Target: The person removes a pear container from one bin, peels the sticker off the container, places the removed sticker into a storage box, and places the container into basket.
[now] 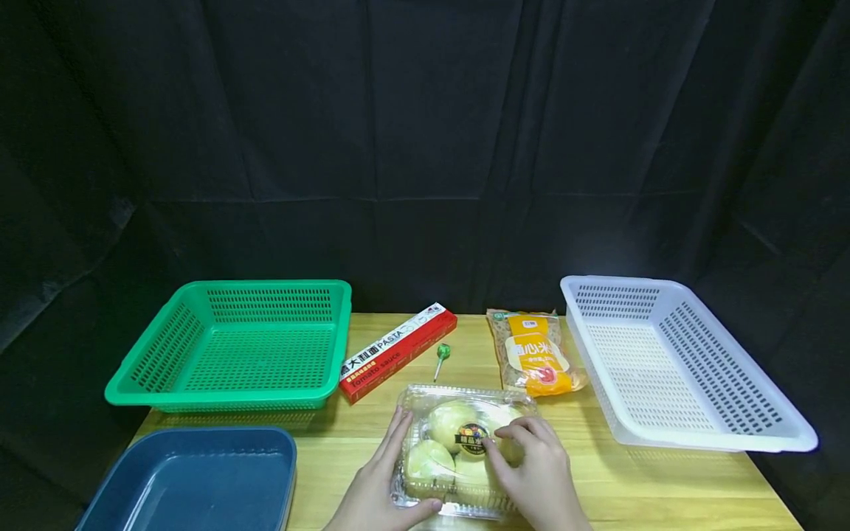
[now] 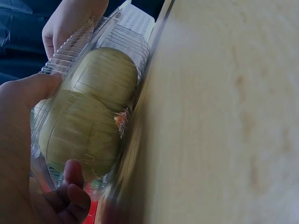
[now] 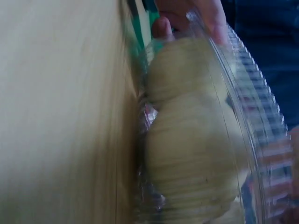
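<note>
A clear plastic fruit box (image 1: 465,397) with several pale green-yellow round fruits (image 1: 430,466) stands at the front middle of the table. My left hand (image 1: 381,483) grips its near left corner, with the thumb at the front and the fingers along the left side. In the left wrist view, that thumb (image 2: 46,86) lies against the ridged lid rim. My right hand (image 1: 541,468) is over the lid's right part, fingers bent. Its thumb and index tips meet at the right end of a dark round sticker (image 1: 470,436), pinching there.
Behind the box lie a red pasta box (image 1: 398,352), a green lollipop (image 1: 443,352) and an orange-and-clear grain bag (image 1: 534,354). A green basket (image 1: 339,339) and a blue tub (image 1: 285,450) stand left. A white basket (image 1: 717,439) stands right, overhanging the table (image 1: 671,479).
</note>
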Action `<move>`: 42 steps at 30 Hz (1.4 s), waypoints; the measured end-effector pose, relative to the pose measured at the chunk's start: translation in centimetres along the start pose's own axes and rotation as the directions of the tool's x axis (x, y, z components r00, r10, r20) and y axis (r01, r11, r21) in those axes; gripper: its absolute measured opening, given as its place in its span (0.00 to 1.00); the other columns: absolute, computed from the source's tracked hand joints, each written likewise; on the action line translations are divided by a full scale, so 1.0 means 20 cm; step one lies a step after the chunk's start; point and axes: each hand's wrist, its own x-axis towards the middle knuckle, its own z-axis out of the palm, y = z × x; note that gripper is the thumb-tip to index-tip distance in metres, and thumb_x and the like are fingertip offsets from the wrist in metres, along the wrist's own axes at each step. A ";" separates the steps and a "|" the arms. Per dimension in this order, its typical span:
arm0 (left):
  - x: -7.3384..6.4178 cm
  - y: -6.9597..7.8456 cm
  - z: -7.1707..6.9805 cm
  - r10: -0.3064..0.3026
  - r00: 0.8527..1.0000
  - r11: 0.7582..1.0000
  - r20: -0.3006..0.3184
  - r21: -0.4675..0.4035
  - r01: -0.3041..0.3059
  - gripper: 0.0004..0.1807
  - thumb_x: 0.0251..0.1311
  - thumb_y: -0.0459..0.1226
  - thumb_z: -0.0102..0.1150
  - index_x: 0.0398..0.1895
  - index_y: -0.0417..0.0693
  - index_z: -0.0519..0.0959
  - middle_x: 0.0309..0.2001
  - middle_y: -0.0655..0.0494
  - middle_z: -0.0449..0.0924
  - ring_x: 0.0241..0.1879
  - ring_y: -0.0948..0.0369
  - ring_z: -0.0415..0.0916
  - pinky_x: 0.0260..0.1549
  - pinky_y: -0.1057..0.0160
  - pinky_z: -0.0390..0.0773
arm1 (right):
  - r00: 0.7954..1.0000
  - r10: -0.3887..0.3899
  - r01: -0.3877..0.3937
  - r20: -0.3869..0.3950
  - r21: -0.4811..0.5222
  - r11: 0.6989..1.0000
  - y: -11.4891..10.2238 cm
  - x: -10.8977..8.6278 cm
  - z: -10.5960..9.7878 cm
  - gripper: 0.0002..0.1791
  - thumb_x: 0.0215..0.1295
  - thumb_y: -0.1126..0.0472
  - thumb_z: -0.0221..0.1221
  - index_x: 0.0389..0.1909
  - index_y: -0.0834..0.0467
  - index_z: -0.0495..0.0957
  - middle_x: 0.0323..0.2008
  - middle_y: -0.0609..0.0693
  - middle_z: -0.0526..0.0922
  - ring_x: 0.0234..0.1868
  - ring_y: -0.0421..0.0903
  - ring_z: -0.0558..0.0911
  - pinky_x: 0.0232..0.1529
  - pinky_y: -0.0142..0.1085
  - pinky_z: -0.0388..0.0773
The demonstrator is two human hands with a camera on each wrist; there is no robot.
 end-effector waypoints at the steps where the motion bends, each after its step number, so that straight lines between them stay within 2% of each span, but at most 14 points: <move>1: 0.00 0.00 0.00 -0.004 1.000 1.000 0.001 0.001 0.004 0.65 0.51 0.62 0.78 0.87 0.72 0.46 0.88 0.56 0.42 0.78 0.36 0.59 0.61 0.25 0.72 | 1.000 0.000 0.000 -0.008 -0.016 1.000 -0.01 0.00 0.00 0.14 0.43 0.64 0.83 0.28 0.60 0.88 0.32 0.50 0.85 0.38 0.45 0.83 0.39 0.46 0.89; 5: 0.01 0.01 0.00 -0.011 1.000 1.000 0.005 -0.003 0.011 0.65 0.52 0.63 0.78 0.87 0.71 0.46 0.88 0.56 0.42 0.78 0.36 0.60 0.61 0.25 0.72 | 1.000 -0.007 0.005 -0.029 -0.053 0.999 -0.03 -0.01 -0.01 0.13 0.43 0.64 0.83 0.27 0.62 0.88 0.30 0.51 0.85 0.35 0.46 0.82 0.36 0.45 0.88; 15: 0.00 0.00 0.01 0.018 1.000 1.000 -0.008 0.016 -0.018 0.65 0.52 0.61 0.78 0.88 0.70 0.46 0.87 0.53 0.43 0.77 0.35 0.61 0.60 0.25 0.73 | 0.999 0.046 -0.046 -0.010 0.005 0.999 -0.04 -0.02 0.01 0.15 0.41 0.69 0.83 0.28 0.57 0.87 0.30 0.47 0.87 0.33 0.41 0.84 0.34 0.38 0.87; 23: 0.01 -0.01 0.01 0.022 1.000 0.999 -0.011 0.024 -0.022 0.65 0.52 0.62 0.78 0.88 0.70 0.46 0.87 0.54 0.43 0.78 0.38 0.61 0.62 0.28 0.74 | 0.997 0.074 -0.073 -0.008 0.091 0.993 -0.03 -0.02 0.01 0.15 0.46 0.74 0.78 0.28 0.52 0.88 0.26 0.40 0.87 0.26 0.31 0.75 0.24 0.26 0.75; 30: 0.01 -0.02 0.01 0.021 1.000 0.999 -0.012 0.024 -0.021 0.66 0.51 0.63 0.78 0.88 0.70 0.46 0.87 0.53 0.43 0.78 0.38 0.61 0.61 0.29 0.75 | 0.975 0.208 -0.218 0.081 0.154 0.964 -0.04 -0.02 -0.01 0.13 0.54 0.72 0.76 0.30 0.50 0.87 0.22 0.33 0.74 0.24 0.28 0.68 0.21 0.27 0.68; 36: 0.00 -0.01 0.01 0.014 1.000 0.999 -0.011 0.031 -0.014 0.66 0.51 0.65 0.77 0.88 0.70 0.46 0.87 0.54 0.43 0.78 0.38 0.61 0.61 0.28 0.74 | 0.957 0.249 -0.278 0.148 0.232 0.932 -0.04 0.00 -0.04 0.10 0.60 0.70 0.74 0.32 0.52 0.86 0.24 0.33 0.78 0.25 0.30 0.68 0.25 0.28 0.70; 42: 0.00 0.00 0.01 -0.001 1.000 1.000 -0.007 0.029 0.001 0.65 0.51 0.63 0.78 0.88 0.71 0.46 0.88 0.55 0.43 0.78 0.38 0.61 0.62 0.28 0.74 | 0.940 0.285 -0.330 0.190 0.278 0.902 -0.03 0.01 -0.05 0.08 0.62 0.69 0.73 0.32 0.52 0.86 0.24 0.35 0.78 0.23 0.31 0.67 0.25 0.28 0.68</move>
